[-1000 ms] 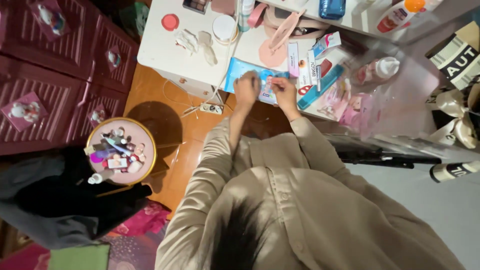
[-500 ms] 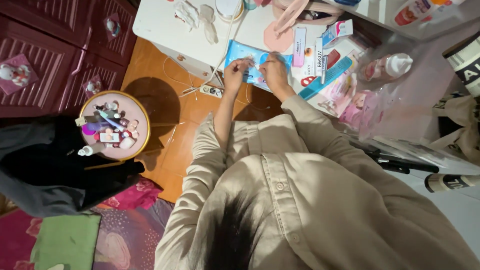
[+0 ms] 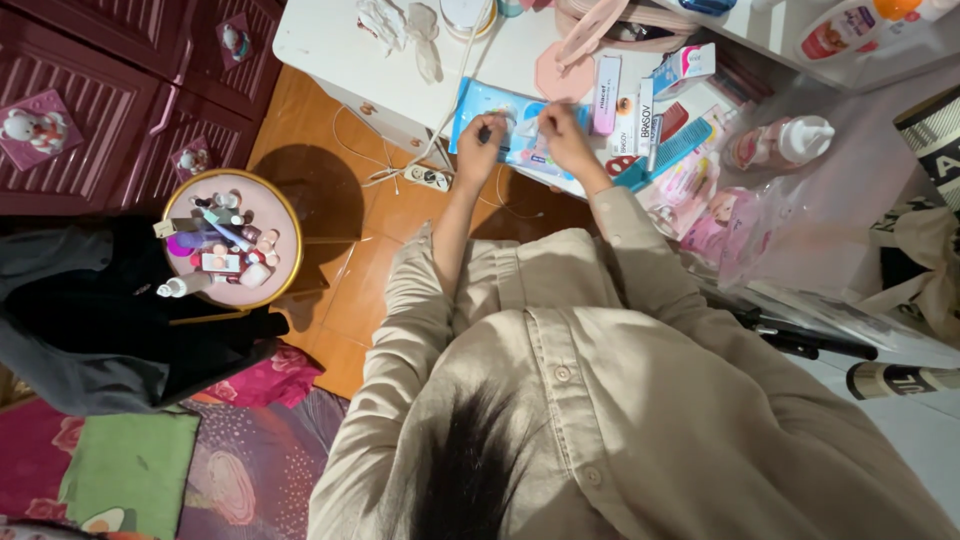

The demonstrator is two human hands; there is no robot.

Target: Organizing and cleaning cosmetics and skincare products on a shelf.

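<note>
My left hand is closed around a small dark piece that sticks out at its fingertips. My right hand sits close beside it, fingers pinched on a small pale item that I cannot make out. Both hands hover over a flat blue wipes pack lying at the front edge of the white table. My beige sleeves reach up from the bottom of the view.
Slim boxes, a blue comb and a pink bottle crowd the table's right. A power strip lies on the orange floor. A round gold-rimmed tray of cosmetics stands left, by dark clothes and maroon drawers.
The small packet held between both hands a second ago has come apart; the left hand now holds a dark piece, the right a pale one. The view has shifted slightly.
</note>
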